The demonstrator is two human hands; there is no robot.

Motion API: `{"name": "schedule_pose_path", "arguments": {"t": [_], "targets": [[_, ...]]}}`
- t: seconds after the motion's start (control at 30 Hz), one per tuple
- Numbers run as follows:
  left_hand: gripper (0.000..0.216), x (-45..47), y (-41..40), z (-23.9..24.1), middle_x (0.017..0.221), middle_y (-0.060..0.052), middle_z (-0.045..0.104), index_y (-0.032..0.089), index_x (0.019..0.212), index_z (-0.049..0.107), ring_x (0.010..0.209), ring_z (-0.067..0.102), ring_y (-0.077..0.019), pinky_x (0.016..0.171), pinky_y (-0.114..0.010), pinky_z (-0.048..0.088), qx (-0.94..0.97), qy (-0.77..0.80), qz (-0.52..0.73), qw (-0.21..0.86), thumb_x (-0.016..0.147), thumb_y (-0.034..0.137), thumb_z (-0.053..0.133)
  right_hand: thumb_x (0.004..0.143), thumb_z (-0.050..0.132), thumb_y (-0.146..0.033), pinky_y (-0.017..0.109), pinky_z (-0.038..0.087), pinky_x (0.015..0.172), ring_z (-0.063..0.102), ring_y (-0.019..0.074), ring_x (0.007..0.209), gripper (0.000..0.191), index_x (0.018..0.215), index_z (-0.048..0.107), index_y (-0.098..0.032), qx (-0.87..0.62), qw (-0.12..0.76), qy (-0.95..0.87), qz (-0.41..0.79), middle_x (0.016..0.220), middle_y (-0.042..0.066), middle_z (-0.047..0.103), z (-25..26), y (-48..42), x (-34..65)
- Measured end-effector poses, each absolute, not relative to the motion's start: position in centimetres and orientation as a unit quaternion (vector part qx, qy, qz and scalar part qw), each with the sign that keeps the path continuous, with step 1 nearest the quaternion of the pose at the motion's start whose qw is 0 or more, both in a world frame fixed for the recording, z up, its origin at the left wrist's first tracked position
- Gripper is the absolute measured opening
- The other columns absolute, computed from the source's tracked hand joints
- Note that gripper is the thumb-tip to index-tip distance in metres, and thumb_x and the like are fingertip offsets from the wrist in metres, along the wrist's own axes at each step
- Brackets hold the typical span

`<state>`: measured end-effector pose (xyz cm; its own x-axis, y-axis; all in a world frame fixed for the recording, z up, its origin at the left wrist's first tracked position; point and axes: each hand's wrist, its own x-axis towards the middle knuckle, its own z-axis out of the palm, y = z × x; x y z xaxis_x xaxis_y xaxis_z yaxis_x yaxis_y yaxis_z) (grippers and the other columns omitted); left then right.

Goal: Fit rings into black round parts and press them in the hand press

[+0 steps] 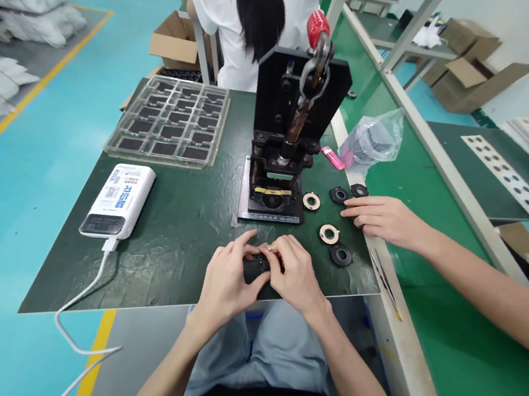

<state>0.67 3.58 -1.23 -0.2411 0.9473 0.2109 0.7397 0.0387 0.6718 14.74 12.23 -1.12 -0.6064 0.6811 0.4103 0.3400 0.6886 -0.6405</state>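
Note:
Close to the table's front edge, my left hand (228, 274) is closed around a small black part (252, 269), fingers and thumb at its rim. My right hand (293, 272) pinches at the same part from the other side; its fingertips hide much of it. Just beyond my hands stands a black hand press (273, 193) with a red-knobbed lever (318, 28). Right of the press lie a ring with a tan face (312, 194), a second tan-faced ring (322, 233) and a black ring part (341, 255).
A co-worker's hand (377, 217) reaches in from the right, touching near black ring parts (339, 195). Clear trays (160, 155) of dark pieces and a white power bank (119, 201) with a cable sit left. Tweezers (386, 282) lie on the right ledge. Another person sits ahead.

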Motion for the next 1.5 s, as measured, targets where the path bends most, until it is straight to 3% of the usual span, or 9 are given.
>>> {"name": "schedule_pose_path", "arguments": {"t": [0.17,0.27,0.4,0.5,0.63,0.8,0.93,1.17,1.5], "targets": [[0.064,0.7,3.7,-0.9,0.104,-0.002,0.078,0.022,0.134,0.047,0.091,0.075,-0.0237,0.086,-0.038,0.053,0.592,0.71,0.348,0.156,0.078,0.018,0.076,0.102,0.048,-0.016,0.032,0.049,0.073,0.06,0.0191,0.079,0.023,0.079,0.05,-0.023,-0.308,0.325,-0.851,0.276,0.081,0.005,0.064,-0.9,12.1,14.4],[0.065,0.9,3.8,-0.6,0.104,-0.003,0.079,0.022,0.133,0.047,0.09,0.075,-0.0235,0.086,-0.038,0.052,0.588,0.711,0.345,0.17,0.077,0.022,0.082,0.101,0.054,-0.025,0.029,0.047,0.066,0.059,0.0159,0.071,0.025,0.077,0.053,-0.022,-0.337,0.344,-0.797,0.364,0.076,0.003,0.064,-0.9,12.5,14.6],[0.07,1.2,3.8,-0.4,0.111,-0.005,0.08,0.023,0.131,0.047,0.09,0.075,-0.0239,0.086,-0.04,0.052,0.576,0.716,0.352,0.176,0.076,0.032,0.09,0.099,0.063,-0.048,0.024,0.043,0.053,0.052,0.0101,0.056,0.034,0.081,0.057,-0.02,-0.414,0.491,-0.609,0.465,0.07,-0.001,0.061,-0.7,13.3,16.2],[0.071,1.1,3.7,-0.3,0.112,-0.005,0.081,0.023,0.132,0.047,0.09,0.075,-0.0235,0.088,-0.041,0.053,0.572,0.717,0.356,0.18,0.076,0.033,0.091,0.096,0.067,-0.052,0.024,0.048,0.055,0.057,0.0106,0.059,0.035,0.09,0.063,-0.018,-0.458,0.557,-0.547,0.425,0.076,0.002,0.066,-0.3,13.3,18.4],[0.077,0.4,4.2,0.5,0.113,-0.004,0.081,0.024,0.138,0.045,0.089,0.074,-0.021,0.088,-0.039,0.056,0.576,0.705,0.365,0.197,0.076,0.031,0.091,0.1,0.062,-0.049,0.028,0.056,0.063,0.063,0.0125,0.062,0.033,0.093,0.069,-0.017,-0.466,0.56,-0.578,0.366,0.08,0.004,0.07,-0.3,12.7,20.8],[0.078,0.1,5.9,1.9,0.114,-0.003,0.08,0.026,0.14,0.045,0.083,0.072,-0.0167,0.082,-0.034,0.06,0.585,0.689,0.378,0.201,0.076,0.031,0.09,0.102,0.061,-0.044,0.028,0.058,0.062,0.067,0.0142,0.065,0.028,0.096,0.07,-0.018,-0.445,0.535,-0.606,0.384,0.082,0.006,0.072,-0.5,12.3,20.8],[0.082,1.1,6.6,1.0,0.113,-0.003,0.08,0.025,0.14,0.045,0.087,0.075,-0.0188,0.085,-0.035,0.061,0.597,0.679,0.363,0.226,0.073,0.026,0.092,0.103,0.06,-0.034,0.027,0.057,0.067,0.071,0.016,0.075,0.022,0.096,0.073,-0.019,-0.391,0.454,-0.692,0.403,0.089,0.007,0.075,0.0,12.8,19.4],[0.082,1.9,6.1,-0.7,0.107,-0.004,0.08,0.023,0.141,0.045,0.102,0.077,-0.0244,0.093,-0.04,0.061,0.572,0.679,0.389,0.246,0.074,0.025,0.092,0.101,0.059,-0.032,0.025,0.046,0.055,0.059,0.0126,0.06,0.025,0.082,0.068,-0.019,-0.38,0.373,-0.764,0.364,0.077,0.004,0.069,0.0,14.0,17.4],[0.086,1.9,6.1,-0.8,0.107,-0.005,0.079,0.023,0.145,0.041,0.104,0.076,-0.0263,0.095,-0.043,0.06,0.562,0.67,0.398,0.278,0.074,0.022,0.089,0.103,0.055,-0.024,0.029,0.046,0.062,0.056,0.0147,0.064,0.02,0.084,0.062,-0.021,-0.371,0.333,-0.828,0.257,0.077,0.003,0.066,-0.3,13.6,17.3]]}}
